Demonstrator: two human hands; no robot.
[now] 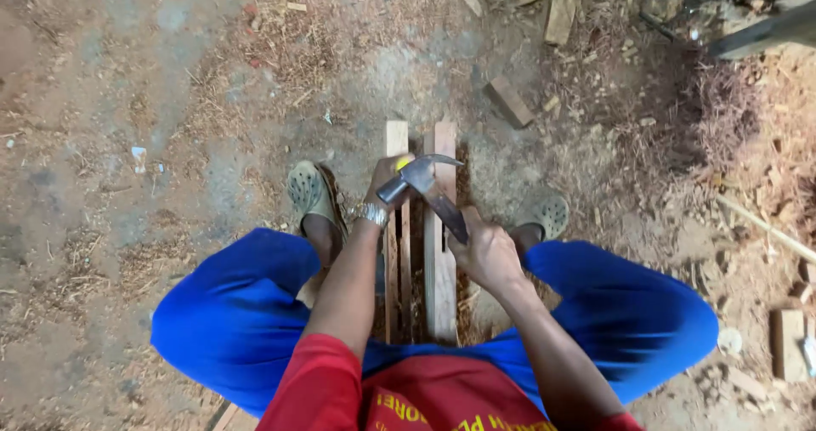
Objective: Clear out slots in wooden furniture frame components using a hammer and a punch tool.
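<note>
Two bare hands work low between the person's knees, above wooden slats (440, 252) that lie on the dirt ground (153, 142). The right hand (486, 252) is wrapped fully around the handle of a claw hammer (429, 189), fingers curled tight, with the forearm coming up from the lower right and the wrist bent slightly inward. The hammer's long axis runs on a slant from that fist up and to the left, ending in the metal head; its curved claw points to the right and its striking face points down and left, toward the other hand. The left hand (384, 180) reaches straight forward along the left slat, arm nearly extended, a metal wristwatch (372, 214) on the wrist. Its fingers are bunched at the slat's far part beside a small yellow thing (402, 164); whether they pinch it cannot be told, as the hammer head covers them. The slats run lengthwise away from the person, side by side with narrow gaps, their far ends past the hammer head. Blue trousers (238, 312) cover both spread knees, and a foot in a green sandal (310, 191) stands on the left side of the slats. Wood offcuts (510, 101) and shavings lie scattered farther out.
</note>
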